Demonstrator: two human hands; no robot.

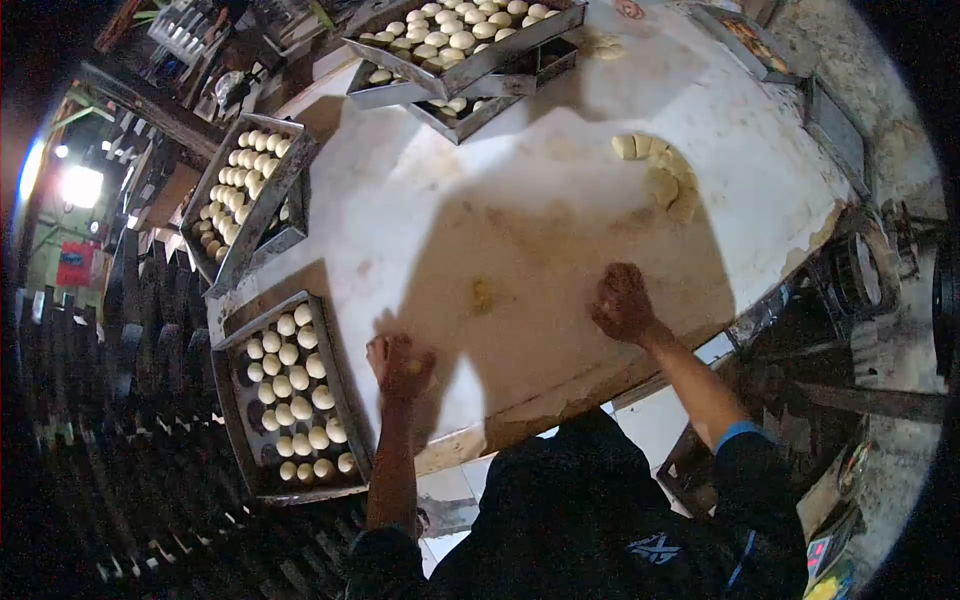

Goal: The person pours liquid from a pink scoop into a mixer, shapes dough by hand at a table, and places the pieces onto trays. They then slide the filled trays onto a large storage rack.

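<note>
Four rectangular metal trays of pale round dough balls [290,390] on white floured desk [520,180]. Left hand [400,368], right hand [622,303]: fingers curled, cupped downward on desk; dough underneath hidden, can't tell.

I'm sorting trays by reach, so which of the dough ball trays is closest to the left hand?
The tray at the table's near left edge, right beside the left hand. The other trays sit farther up the table.
</note>
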